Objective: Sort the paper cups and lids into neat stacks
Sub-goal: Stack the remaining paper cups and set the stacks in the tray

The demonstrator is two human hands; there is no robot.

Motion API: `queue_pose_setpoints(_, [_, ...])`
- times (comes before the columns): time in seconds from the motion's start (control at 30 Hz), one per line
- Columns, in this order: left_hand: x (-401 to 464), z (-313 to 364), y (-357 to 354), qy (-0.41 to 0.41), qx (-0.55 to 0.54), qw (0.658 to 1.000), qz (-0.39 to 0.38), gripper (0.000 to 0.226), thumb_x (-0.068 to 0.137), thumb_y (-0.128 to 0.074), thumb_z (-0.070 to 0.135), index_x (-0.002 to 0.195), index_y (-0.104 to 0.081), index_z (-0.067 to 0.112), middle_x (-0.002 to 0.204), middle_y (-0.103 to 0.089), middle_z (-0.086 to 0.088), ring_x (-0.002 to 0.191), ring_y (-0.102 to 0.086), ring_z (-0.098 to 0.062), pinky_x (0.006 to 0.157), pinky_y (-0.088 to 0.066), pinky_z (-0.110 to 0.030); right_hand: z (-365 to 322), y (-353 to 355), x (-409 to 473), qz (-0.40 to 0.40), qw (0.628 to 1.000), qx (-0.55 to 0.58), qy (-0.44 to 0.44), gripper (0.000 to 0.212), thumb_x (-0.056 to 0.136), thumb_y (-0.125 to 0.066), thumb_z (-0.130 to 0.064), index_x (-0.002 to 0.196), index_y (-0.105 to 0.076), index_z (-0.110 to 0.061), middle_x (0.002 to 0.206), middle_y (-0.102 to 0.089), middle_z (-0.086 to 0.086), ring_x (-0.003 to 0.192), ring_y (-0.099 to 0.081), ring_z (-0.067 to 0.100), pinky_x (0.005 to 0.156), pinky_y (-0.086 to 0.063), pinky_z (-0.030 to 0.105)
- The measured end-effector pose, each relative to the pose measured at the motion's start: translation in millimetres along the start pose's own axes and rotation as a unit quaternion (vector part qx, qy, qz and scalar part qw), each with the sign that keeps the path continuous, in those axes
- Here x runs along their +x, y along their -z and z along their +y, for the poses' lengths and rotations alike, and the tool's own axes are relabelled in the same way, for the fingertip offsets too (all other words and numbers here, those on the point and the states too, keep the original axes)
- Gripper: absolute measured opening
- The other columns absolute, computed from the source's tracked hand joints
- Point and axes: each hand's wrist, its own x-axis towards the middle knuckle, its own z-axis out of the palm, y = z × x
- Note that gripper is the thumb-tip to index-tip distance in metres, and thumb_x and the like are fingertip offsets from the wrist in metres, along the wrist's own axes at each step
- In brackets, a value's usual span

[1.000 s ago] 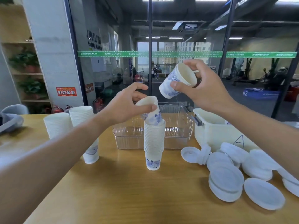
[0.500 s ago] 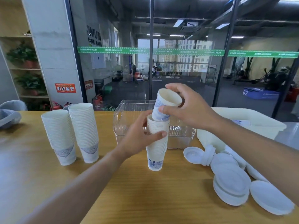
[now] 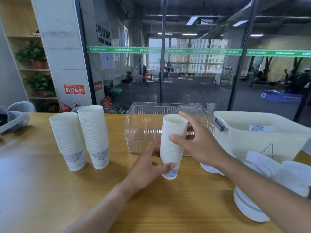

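Note:
A tall stack of white paper cups (image 3: 172,143) with a blue pattern on the bottom cup stands at the middle of the wooden table (image 3: 50,190). My left hand (image 3: 149,167) grips the stack near its base, thumb across the bottom cup. My right hand (image 3: 196,143) holds the upper half of the stack, thumb on the front, fingers behind the rim. Two more cup stacks (image 3: 69,140) (image 3: 94,137) stand at the left. White lids (image 3: 247,204) lie at the right, partly hidden behind my right forearm.
A clear plastic bin (image 3: 144,125) stands behind the middle stack. A cream plastic tub (image 3: 262,137) with a grey handle sits at the right back. A grey object (image 3: 13,118) lies at the far left edge. A glass wall runs behind the table.
My right hand has set its single cup down onto the middle stack and now holds the stack's upper part. My left hand has slid down to the base.

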Motion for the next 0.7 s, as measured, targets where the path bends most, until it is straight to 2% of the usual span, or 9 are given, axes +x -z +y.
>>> queue_pose_setpoints(0.1, [-5.5,-9.8,5.1,0.000,0.044,0.999,-0.012,0.066,0.084,-0.084,0.038,0.139,-0.047,0.045,0.121,-0.065,0.028,0.115,-0.059,0.003,0.093,-0.055,-0.031,15.9,-18.6,-16.4,0.024,0.999,0.035,-0.014,0.090,0.087,-0.080,-0.039,0.156,-0.021,-0.052,0.135,-0.045,-0.042,0.119,-0.053,-0.014,0.093,-0.053,0.023])
queue_pose_setpoints(0.2, [-11.1,-19.0,15.1,0.002,0.086,0.996,-0.028,0.050,0.090,-0.078,0.041,0.132,-0.051,0.048,0.120,-0.063,0.026,0.117,-0.057,0.004,0.094,-0.055,-0.028,37.5,-40.8,-33.1,0.014,0.997,0.048,-0.053,0.079,0.086,-0.080,-0.036,0.144,-0.031,-0.055,0.131,-0.053,-0.037,0.121,-0.056,-0.007,0.096,-0.055,0.031])
queue_pose_setpoints(0.3, [-18.1,-29.2,31.2,0.016,0.108,0.994,-0.027,0.043,0.092,-0.075,0.043,0.130,-0.057,0.042,0.122,-0.063,0.024,0.119,-0.057,0.004,0.098,-0.054,-0.028,51.2,-62.2,-48.7,-0.009,0.995,0.036,-0.094,0.065,0.084,-0.080,-0.037,0.126,-0.036,-0.060,0.123,-0.058,-0.033,0.111,-0.061,-0.008,0.083,-0.051,0.016])
queue_pose_setpoints(0.43, [-34.2,-38.4,59.1,0.040,0.142,0.989,-0.019,0.038,0.093,-0.073,0.043,0.128,-0.059,0.040,0.119,-0.062,0.028,0.115,-0.057,0.009,0.102,-0.051,-0.023,55.7,-83.4,-52.0,-0.011,0.992,0.042,-0.120,0.063,0.086,-0.081,-0.027,0.129,-0.039,-0.048,0.114,-0.065,-0.026,0.096,-0.061,-0.019,0.072,-0.045,0.002])
queue_pose_setpoints(0.5, [-42.5,-43.8,74.1,0.061,0.144,0.988,-0.005,0.033,0.093,-0.073,0.043,0.124,-0.060,0.042,0.118,-0.063,0.028,0.113,-0.060,0.011,0.103,-0.050,-0.021,52.4,-92.0,-46.0,-0.019,0.992,0.042,-0.119,0.059,0.088,-0.080,-0.026,0.123,-0.039,-0.049,0.114,-0.065,-0.024,0.094,-0.061,-0.019,0.070,-0.044,0.000])
queue_pose_setpoints(0.6, [-50.1,-49.9,90.7,0.079,0.137,0.987,0.023,0.031,0.093,-0.073,0.045,0.121,-0.062,0.044,0.118,-0.066,0.026,0.112,-0.063,0.007,0.102,-0.052,-0.022,43.4,-108.0,-35.2,-0.038,0.992,0.043,-0.114,0.062,0.088,-0.079,-0.029,0.129,-0.036,-0.048,0.115,-0.064,-0.025,0.092,-0.060,-0.019,0.069,-0.044,0.001])
queue_pose_setpoints(0.7, [-58.2,-52.0,96.9,0.077,0.118,0.988,0.064,0.027,0.094,-0.075,0.034,0.118,-0.064,0.039,0.114,-0.069,0.024,0.108,-0.064,0.006,0.099,-0.053,-0.022,36.5,-131.4,-23.5,-0.044,0.993,0.038,-0.106,0.066,0.085,-0.080,-0.037,0.130,-0.035,-0.052,0.116,-0.064,-0.027,0.096,-0.061,-0.016,0.071,-0.046,0.005])
